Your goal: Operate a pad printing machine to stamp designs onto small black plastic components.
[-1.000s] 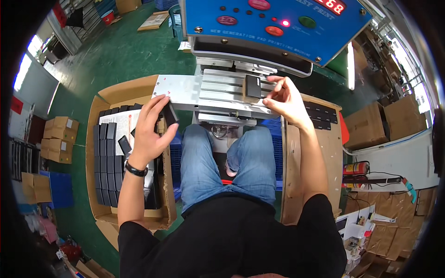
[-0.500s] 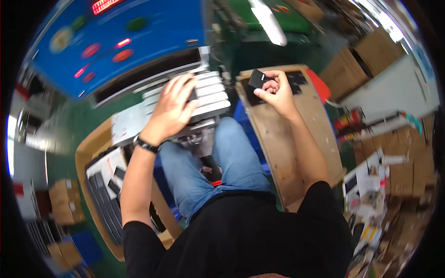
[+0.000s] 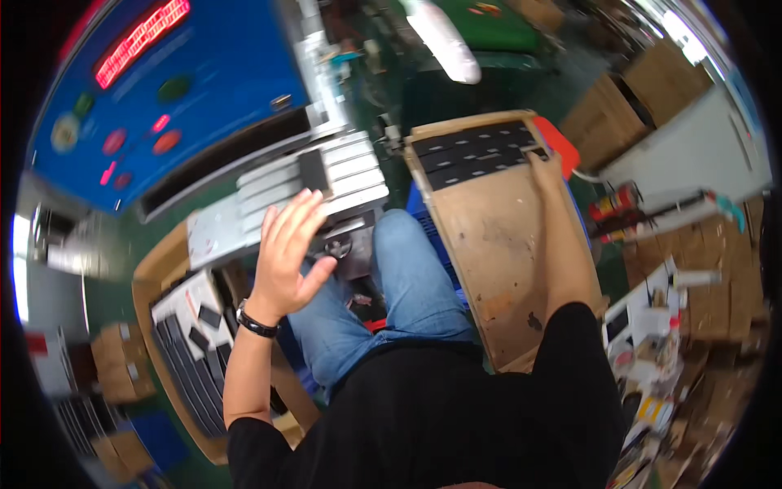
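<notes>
A flat black rectangular piece lies on the slotted silver machine bed. Just in front of it, my left hand hovers with fingers spread, holding nothing. My right hand is at the far right side of a brown board, its fingers closed around a small black piece at the end of the rows. Those rows of black pieces, several with small light marks, cover the board's far end. The right fingertips are partly blurred.
A blue machine panel with a red display and buttons stands far left. An open carton with long black strips is at left. A red rounded object lies beside the board. Cartons stand far right.
My left hand has drawn back from the machine bed, uncovering the black piece there. My right hand has moved right with its piece to the board's far right side. The view has shifted.
</notes>
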Available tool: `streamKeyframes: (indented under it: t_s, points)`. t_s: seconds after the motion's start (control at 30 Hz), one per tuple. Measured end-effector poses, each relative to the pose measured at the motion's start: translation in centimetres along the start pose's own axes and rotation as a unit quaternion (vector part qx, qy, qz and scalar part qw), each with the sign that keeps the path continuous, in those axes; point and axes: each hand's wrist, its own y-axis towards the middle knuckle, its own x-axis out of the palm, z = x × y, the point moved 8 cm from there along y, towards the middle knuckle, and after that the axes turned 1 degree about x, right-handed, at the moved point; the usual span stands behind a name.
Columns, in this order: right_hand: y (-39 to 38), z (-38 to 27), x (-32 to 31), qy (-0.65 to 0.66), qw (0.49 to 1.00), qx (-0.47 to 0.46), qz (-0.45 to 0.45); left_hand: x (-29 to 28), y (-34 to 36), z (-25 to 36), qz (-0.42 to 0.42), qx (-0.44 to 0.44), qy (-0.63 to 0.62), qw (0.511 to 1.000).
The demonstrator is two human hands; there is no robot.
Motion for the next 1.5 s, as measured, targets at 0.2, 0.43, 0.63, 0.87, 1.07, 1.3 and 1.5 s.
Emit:
streamKeyframes:
  t_s: [0.2, 0.43, 0.63, 0.87, 1.07, 1.3, 1.5]
  points:
    - [-6.7, -7.3, 2.7, 0.111, 0.968, -0.146, -0.170, -7.0, -14.6, -4.8, 0.150, -0.169, 0.050, 0.973]
    - [-8.1, -8.5, -0.3, 0.209, 0.956, -0.148, -0.146, -16.4, -33.0, -10.8, 0.178, -0.458, 0.124, 0.862]
    - [-8.0, -13.9, -0.9, 0.258, 0.957, -0.092, -0.091, -12.3, -32.4, -14.0, 0.057, -0.426, 0.181, 0.884]
    - [-23.6, -30.9, -1.7, 0.398, 0.831, -0.332, -0.203, -9.1, -31.3, -16.4, -0.075, -0.457, 0.175, 0.869]
    - [-29.7, -33.3, -1.1, 0.495, 0.775, -0.311, -0.238, -11.3, -30.1, -14.7, 0.022, -0.407, 0.153, 0.900]
    - [-29.9, -32.9, 2.1, 0.526, 0.762, -0.269, -0.263, -13.0, -30.2, -13.1, 0.069, -0.402, 0.133, 0.903]
    - [-30.1, -32.9, 1.9, 0.521, 0.769, -0.260, -0.263, -12.6, -29.7, -12.9, 0.079, -0.387, 0.126, 0.910]
